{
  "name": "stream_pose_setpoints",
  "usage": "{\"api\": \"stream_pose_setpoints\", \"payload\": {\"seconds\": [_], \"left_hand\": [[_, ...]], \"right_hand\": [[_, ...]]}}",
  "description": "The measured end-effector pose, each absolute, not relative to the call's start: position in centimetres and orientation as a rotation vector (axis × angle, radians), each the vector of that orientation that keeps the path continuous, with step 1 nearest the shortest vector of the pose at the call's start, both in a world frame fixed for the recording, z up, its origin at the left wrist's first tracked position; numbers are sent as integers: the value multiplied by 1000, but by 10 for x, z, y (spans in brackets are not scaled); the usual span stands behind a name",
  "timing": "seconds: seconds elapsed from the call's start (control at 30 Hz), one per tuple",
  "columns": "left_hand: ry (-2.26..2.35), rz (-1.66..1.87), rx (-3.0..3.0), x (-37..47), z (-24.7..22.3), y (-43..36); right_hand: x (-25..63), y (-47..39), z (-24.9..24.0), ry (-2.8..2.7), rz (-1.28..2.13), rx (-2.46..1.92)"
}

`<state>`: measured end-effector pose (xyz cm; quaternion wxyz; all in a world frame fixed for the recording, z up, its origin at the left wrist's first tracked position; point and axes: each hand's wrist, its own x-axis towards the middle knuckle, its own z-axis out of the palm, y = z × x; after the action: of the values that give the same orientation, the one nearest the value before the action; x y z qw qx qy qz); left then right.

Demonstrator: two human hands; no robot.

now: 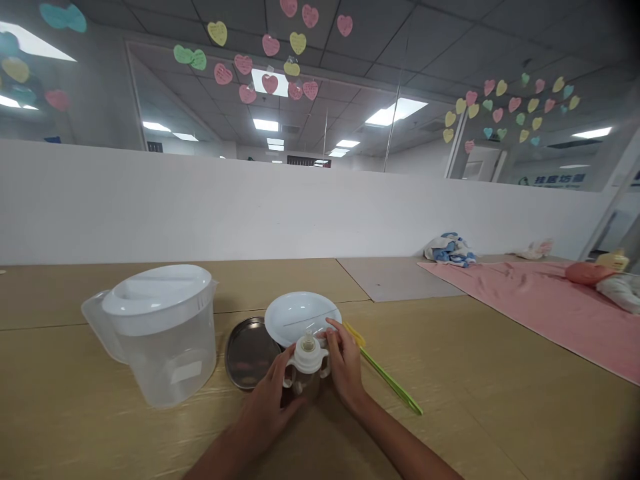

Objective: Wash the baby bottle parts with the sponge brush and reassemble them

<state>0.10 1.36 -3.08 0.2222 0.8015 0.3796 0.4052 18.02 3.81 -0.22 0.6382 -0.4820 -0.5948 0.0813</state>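
A baby bottle [309, 359] with a white collar, two side handles and a clear nipple stands upright between my hands. My left hand [270, 398] is wrapped round its left side, by the left handle. At the right handle, my right hand [346, 365] grips with bent fingers, its index finger pointing up and inward; part of the grip is hidden. Just behind the bottle is a white bowl [284, 310] with a thin, clear stick-like thing in it. A round dark metal tray [245, 357] lies left of the bowl, near my left fingers.
A large clear pitcher [173, 360] with a white lid stands at the left. Right of my right hand lies a long green-handled tool [393, 380] with a yellow end. Farther right are a pink cloth [540, 293] and a bundled blue-and-white cloth [449, 250] by the white wall [300, 213].
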Motion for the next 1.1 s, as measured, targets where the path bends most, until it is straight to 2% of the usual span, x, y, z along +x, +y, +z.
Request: {"api": "stream_pose_setpoints", "payload": {"seconds": [0.2,0.5,0.77,1.1], "left_hand": [[1015,1132,2217,2,-27,12],[980,1091,2128,0,-30,11],[847,1078,2072,-1,-14,7],[1026,946,2016,2,7,-3]], "right_hand": [[180,35,2,-1418,227,-1136],[176,21,7,-1756,81,-819],[173,17,10,-1784,160,-770],[174,15,9,-1775,289,-676]]}}
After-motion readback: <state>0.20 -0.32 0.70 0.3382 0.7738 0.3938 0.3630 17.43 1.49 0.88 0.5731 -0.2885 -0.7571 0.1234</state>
